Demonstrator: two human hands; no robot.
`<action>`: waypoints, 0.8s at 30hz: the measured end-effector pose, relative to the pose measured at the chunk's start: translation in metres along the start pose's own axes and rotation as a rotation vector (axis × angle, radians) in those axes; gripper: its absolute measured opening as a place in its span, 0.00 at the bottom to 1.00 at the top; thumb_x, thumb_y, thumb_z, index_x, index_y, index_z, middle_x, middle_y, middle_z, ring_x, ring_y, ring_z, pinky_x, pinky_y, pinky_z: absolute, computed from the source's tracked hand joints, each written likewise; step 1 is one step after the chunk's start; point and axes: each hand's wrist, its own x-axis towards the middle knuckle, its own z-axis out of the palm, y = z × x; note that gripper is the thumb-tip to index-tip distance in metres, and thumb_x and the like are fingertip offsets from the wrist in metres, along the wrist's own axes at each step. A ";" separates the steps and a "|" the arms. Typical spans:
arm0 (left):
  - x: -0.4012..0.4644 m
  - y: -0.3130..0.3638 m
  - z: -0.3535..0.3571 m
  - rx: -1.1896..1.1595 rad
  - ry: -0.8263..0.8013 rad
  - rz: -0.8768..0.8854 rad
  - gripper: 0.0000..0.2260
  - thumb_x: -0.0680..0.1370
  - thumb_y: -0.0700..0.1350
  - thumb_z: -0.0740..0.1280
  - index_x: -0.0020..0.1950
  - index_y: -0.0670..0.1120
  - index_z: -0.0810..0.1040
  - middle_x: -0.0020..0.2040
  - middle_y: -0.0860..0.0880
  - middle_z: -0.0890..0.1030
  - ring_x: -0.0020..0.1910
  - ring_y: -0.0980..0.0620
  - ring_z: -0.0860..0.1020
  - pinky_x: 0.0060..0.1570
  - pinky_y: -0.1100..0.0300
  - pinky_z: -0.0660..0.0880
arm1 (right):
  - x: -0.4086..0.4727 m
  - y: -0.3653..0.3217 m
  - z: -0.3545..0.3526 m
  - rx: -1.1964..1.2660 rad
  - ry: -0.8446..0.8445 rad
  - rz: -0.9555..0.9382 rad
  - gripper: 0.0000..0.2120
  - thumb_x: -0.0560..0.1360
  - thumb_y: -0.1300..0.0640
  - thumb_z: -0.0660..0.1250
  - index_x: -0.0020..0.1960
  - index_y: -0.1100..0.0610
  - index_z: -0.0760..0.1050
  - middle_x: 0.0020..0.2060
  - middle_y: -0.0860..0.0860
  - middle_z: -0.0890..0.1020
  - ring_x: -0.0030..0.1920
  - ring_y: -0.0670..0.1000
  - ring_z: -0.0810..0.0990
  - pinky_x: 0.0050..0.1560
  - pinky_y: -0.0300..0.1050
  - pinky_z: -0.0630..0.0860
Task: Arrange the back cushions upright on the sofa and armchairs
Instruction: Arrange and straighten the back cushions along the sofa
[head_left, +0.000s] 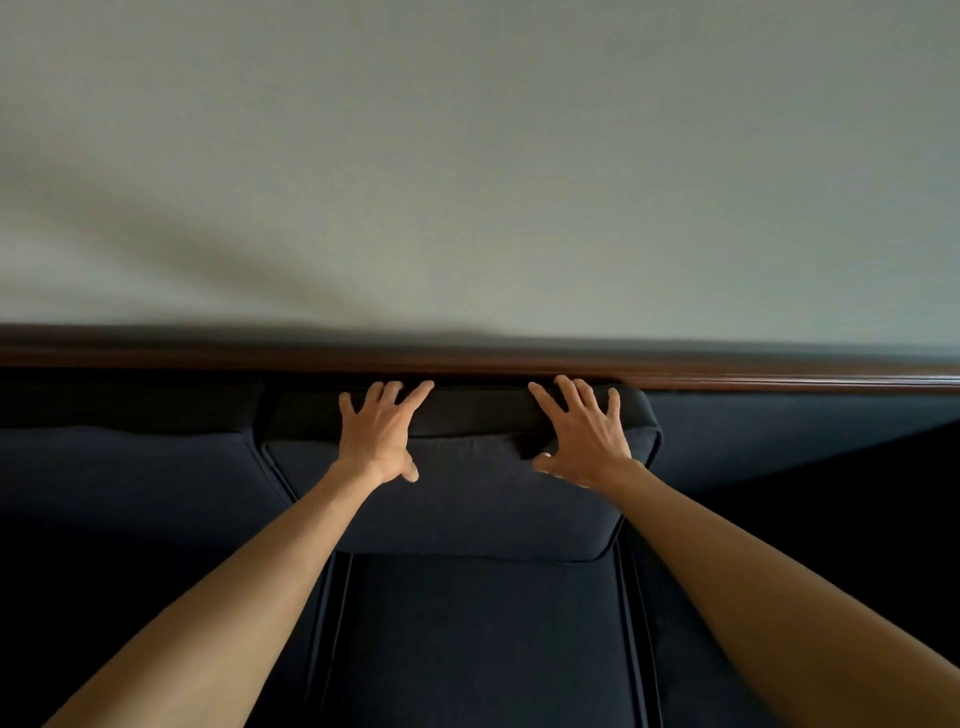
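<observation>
1. Where the spread fingers (415, 395) of the left hand (379, 434) reach the cushion's top edge: straight, fanned apart, lying flat on the dark fabric; thumb pointing down across the front face; nothing gripped.
2. Right hand (582, 436): fingers (545, 397) likewise splayed and laid over the top edge, thumb lowered against the front face; pressing rather than pinching, no fabric gathered.
3. Both bare forearms: extended from the lower corners of view, converging on the cushion's upper part.
4. Middle back cushion (467, 499): dark navy, piped, standing against the sofa's backrest, top edge just under the wooden rail (779, 383); bottom edge resting on the rear of the seat cushion (478, 639).
5. Left back cushion (130, 467): just beside the middle one, separated by a narrow seam-like gap.
6. Sofa (779, 441): bare backrest to the right of the middle cushion.
7. Wall (478, 156): pale, plain, rising behind the rail.
</observation>
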 end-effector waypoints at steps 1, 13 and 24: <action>0.002 0.002 -0.003 -0.006 0.008 0.004 0.55 0.61 0.55 0.82 0.79 0.59 0.49 0.74 0.47 0.62 0.76 0.43 0.57 0.70 0.32 0.55 | 0.002 0.004 -0.003 0.006 -0.016 0.015 0.50 0.68 0.35 0.70 0.80 0.44 0.44 0.77 0.56 0.56 0.77 0.60 0.52 0.72 0.72 0.50; 0.010 0.029 -0.007 -0.051 0.055 0.056 0.51 0.61 0.58 0.80 0.77 0.61 0.55 0.72 0.49 0.67 0.73 0.45 0.62 0.67 0.32 0.59 | -0.002 0.043 -0.014 -0.096 -0.001 0.018 0.47 0.64 0.29 0.68 0.77 0.40 0.54 0.65 0.54 0.70 0.66 0.58 0.66 0.62 0.67 0.64; 0.013 0.025 0.007 -0.047 0.004 0.046 0.53 0.63 0.58 0.80 0.78 0.61 0.49 0.75 0.50 0.62 0.75 0.44 0.57 0.69 0.32 0.56 | -0.008 0.027 0.008 -0.057 -0.029 0.087 0.48 0.71 0.34 0.66 0.79 0.41 0.40 0.77 0.55 0.56 0.78 0.59 0.51 0.70 0.78 0.48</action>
